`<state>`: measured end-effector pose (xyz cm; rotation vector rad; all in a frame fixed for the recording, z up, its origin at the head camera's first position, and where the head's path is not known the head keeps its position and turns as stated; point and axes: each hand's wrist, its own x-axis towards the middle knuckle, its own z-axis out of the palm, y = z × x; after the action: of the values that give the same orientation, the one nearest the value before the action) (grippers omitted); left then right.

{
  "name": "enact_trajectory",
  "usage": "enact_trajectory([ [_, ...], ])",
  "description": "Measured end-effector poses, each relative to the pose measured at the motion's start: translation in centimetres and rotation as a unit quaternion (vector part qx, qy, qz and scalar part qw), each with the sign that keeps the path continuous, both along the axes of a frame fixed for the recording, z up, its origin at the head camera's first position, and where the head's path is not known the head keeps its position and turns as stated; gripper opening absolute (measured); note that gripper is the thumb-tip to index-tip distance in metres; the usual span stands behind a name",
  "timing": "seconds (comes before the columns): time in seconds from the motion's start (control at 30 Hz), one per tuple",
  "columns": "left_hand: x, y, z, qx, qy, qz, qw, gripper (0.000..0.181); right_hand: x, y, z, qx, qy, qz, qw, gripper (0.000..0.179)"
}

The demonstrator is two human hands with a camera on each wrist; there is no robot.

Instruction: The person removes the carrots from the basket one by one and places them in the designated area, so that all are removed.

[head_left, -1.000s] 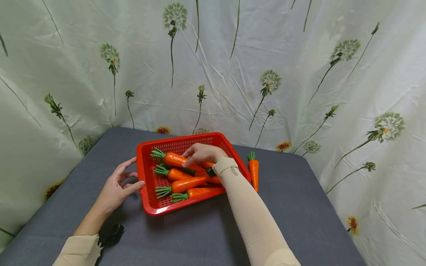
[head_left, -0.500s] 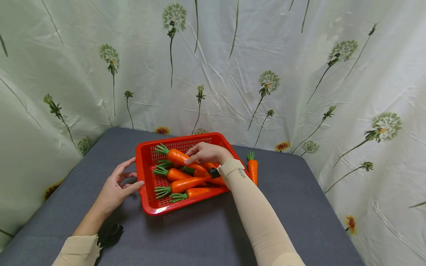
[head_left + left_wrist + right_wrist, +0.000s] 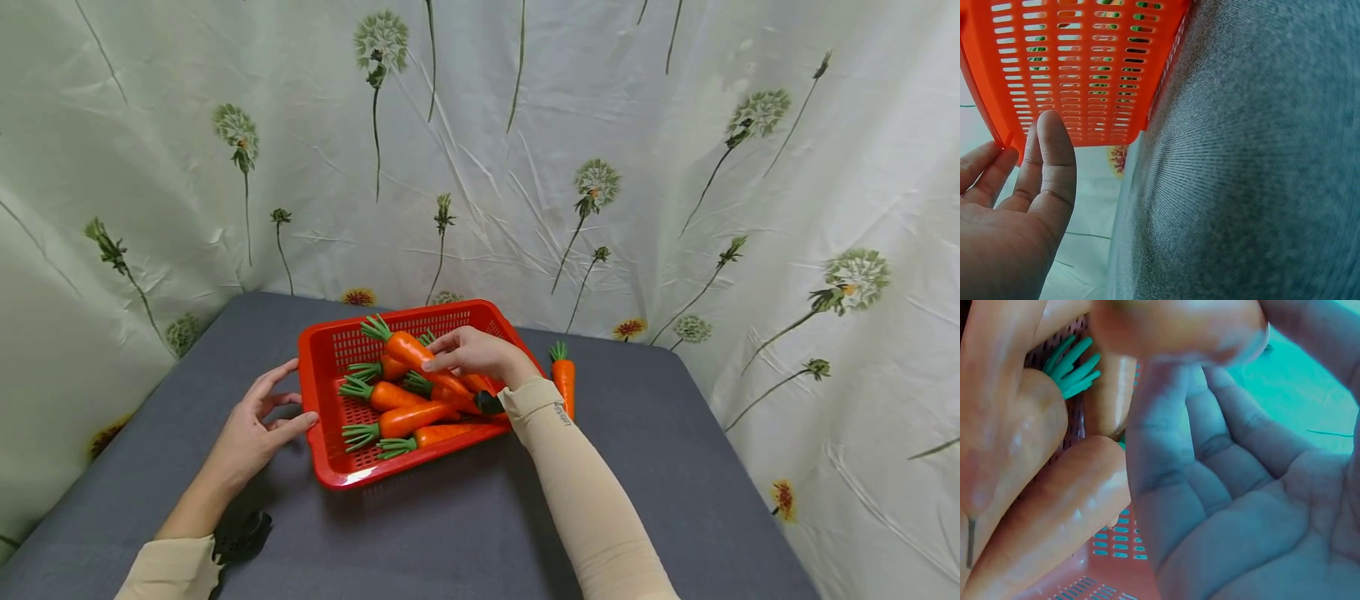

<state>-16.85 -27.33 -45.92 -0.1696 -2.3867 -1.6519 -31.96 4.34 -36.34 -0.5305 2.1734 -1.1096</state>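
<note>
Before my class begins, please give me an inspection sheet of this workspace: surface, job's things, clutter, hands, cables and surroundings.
Surface: flat dark grey tabletop.
Job's things: red, rectangular, perforated plastic basket holding several orange, tapered, green-topped carrots, overlapping, so the count is uncertain; one lone carrot lies outside, by the basket's right end.
Clutter: nothing seen.
Hands: left hand touches the basket's left rim; right hand pinches a tilted, orange, green-topped carrot over the basket. A small black device sits at the left wrist.
Cables: nothing seen.
Surroundings: pale fabric backdrop printed with dandelions, beyond the tabletop.
</note>
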Motion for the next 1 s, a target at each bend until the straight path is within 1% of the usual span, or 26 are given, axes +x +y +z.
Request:
enact_trajectory([
  [0.1, 0.0, 0.1, 0.0, 0.0, -0.002, 0.002, 1.0, 0.08, 0.5, 0.5, 0.0, -0.022, 0.0, -0.021, 0.9996, 0.047],
  [0.37, 0.0, 0.1, 0.0, 0.006, -0.005, -0.003, 1.0, 0.08, 1.9, 1.7, -0.1, -0.059, 0.025, -0.053, 0.9965, 0.041],
  [0.6, 0.0, 0.0, 0.2, 0.003, -0.002, -0.006, 1.0, 0.079, 3.3, 2.2, 0.0, -0.069, 0.037, -0.079, 0.9938, 0.043],
  [0.73, -0.1, 0.0, 0.2, -0.001, -0.003, -0.002, 1.0, 0.08, 3.7, 2.3, 0.2, -0.081, 0.029, -0.102, 0.9911, 0.044],
  [0.9, -0.1, -0.1, 0.1, -0.005, -0.003, 0.002, 1.0, 0.08, 4.1, 2.7, 0.3, -0.084, 0.019, -0.129, 0.9879, 0.047],
  [1.0, -0.1, 0.0, 0.1, -0.005, -0.004, 0.001, 1.0, 0.08, 4.4, 3.0, 0.3, -0.083, 0.022, -0.142, 0.9862, 0.049],
])
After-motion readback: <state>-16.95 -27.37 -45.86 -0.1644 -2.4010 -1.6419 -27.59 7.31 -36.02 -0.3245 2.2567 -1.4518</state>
